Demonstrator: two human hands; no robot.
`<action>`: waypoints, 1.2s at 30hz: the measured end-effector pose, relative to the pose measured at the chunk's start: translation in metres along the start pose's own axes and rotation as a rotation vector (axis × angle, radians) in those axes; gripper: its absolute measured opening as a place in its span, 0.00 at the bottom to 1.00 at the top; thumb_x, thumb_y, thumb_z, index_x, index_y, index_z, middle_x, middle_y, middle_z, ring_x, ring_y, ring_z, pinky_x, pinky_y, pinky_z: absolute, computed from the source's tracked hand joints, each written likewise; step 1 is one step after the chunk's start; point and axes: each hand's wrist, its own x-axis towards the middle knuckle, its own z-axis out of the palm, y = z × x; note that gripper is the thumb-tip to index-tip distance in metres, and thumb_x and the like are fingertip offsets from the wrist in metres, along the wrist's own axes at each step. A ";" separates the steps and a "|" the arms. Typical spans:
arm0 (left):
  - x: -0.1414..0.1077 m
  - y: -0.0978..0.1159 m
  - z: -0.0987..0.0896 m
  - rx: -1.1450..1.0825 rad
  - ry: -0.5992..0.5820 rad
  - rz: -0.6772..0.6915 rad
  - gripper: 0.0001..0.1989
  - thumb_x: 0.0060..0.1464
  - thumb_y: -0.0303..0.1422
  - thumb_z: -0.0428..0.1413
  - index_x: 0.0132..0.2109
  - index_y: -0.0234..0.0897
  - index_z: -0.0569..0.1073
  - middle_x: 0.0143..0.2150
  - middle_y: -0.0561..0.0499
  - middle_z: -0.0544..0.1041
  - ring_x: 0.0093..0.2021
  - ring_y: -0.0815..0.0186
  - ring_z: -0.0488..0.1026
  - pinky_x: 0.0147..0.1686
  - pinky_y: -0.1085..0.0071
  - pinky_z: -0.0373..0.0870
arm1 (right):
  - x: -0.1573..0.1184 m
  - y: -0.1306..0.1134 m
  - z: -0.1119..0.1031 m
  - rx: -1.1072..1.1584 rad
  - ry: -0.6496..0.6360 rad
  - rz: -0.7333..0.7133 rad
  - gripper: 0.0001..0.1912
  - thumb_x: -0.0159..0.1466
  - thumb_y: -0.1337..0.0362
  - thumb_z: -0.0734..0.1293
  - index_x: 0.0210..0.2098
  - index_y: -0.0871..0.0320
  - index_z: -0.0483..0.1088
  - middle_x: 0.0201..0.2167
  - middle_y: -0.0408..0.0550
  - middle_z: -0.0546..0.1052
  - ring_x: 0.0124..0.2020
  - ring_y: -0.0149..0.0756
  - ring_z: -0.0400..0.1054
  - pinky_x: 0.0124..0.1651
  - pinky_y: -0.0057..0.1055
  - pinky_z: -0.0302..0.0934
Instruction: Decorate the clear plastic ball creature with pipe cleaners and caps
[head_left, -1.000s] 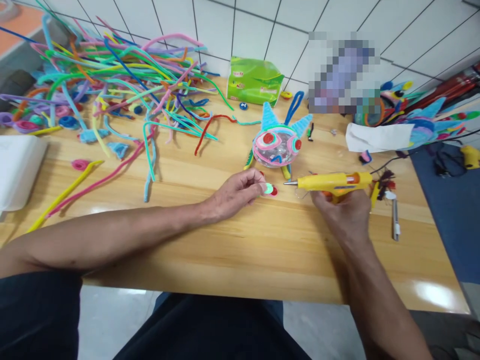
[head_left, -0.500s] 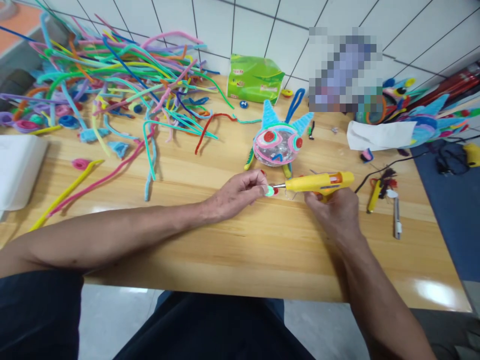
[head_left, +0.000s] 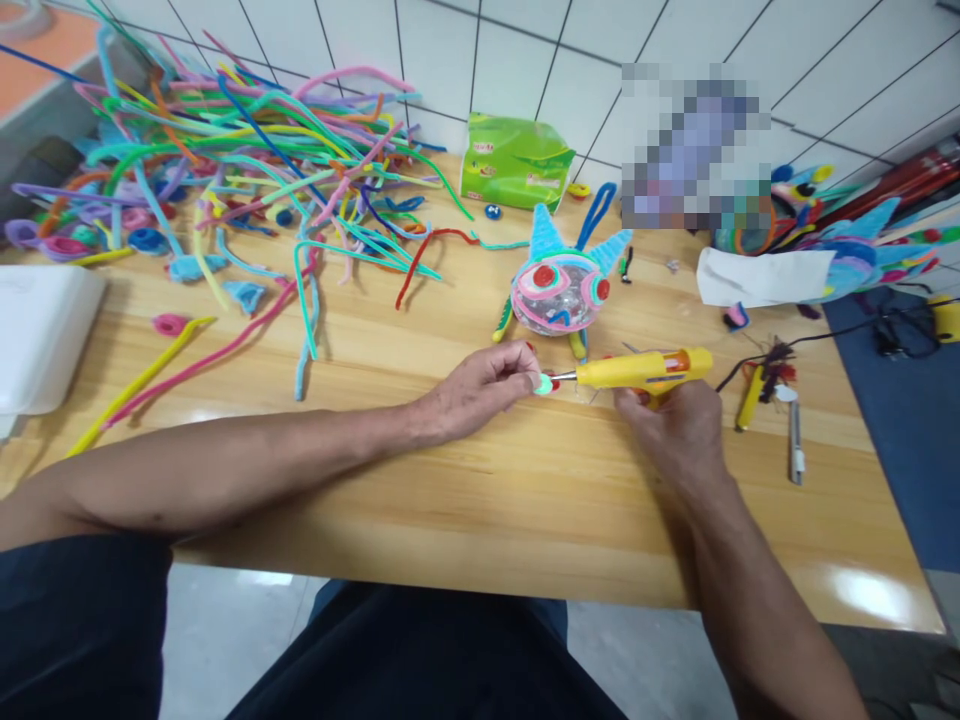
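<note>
Between the thumb and fingers of my left hand (head_left: 495, 385) is pinched a small mint-green disc (head_left: 543, 384), perhaps coiled pipe cleaner. My right hand (head_left: 679, 420) is wrapped round the handle of a yellow hot glue gun (head_left: 634, 369). The gun's metal nozzle points left and meets the disc, or nearly so; whether they touch I cannot tell. Just beyond my hands stands a craft creature (head_left: 559, 290) with a clear round body, pink trim, red-centred eyes and blue pointed ears. Small red pieces lie near my left fingertips, partly hidden.
Many coloured pipe cleaners (head_left: 262, 150) are heaped at the back left. A green tissue pack (head_left: 517, 160) leans by the tiled wall. To the right lie a utility knife (head_left: 796, 440), a yellow tool (head_left: 750, 400) and a black cord (head_left: 780, 335). A white box (head_left: 52, 335) sits at left.
The view has shifted slightly, so everything appears a little further right. Both hands keep the same grip, with the nozzle still at the green disc.
</note>
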 end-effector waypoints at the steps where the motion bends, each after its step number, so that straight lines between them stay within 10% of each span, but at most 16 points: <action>1: 0.000 0.000 0.000 0.008 -0.001 0.000 0.11 0.63 0.41 0.57 0.37 0.38 0.70 0.27 0.58 0.64 0.27 0.72 0.59 0.28 0.72 0.55 | 0.000 0.000 0.000 -0.002 0.010 -0.009 0.05 0.57 0.59 0.69 0.27 0.51 0.71 0.25 0.48 0.79 0.30 0.46 0.76 0.34 0.39 0.68; 36: 0.000 0.002 0.000 -0.022 -0.005 -0.019 0.12 0.60 0.42 0.58 0.36 0.38 0.70 0.26 0.60 0.64 0.26 0.72 0.59 0.28 0.72 0.55 | 0.001 0.000 0.001 -0.045 0.020 -0.016 0.07 0.55 0.57 0.68 0.24 0.51 0.69 0.22 0.47 0.78 0.26 0.44 0.75 0.29 0.35 0.65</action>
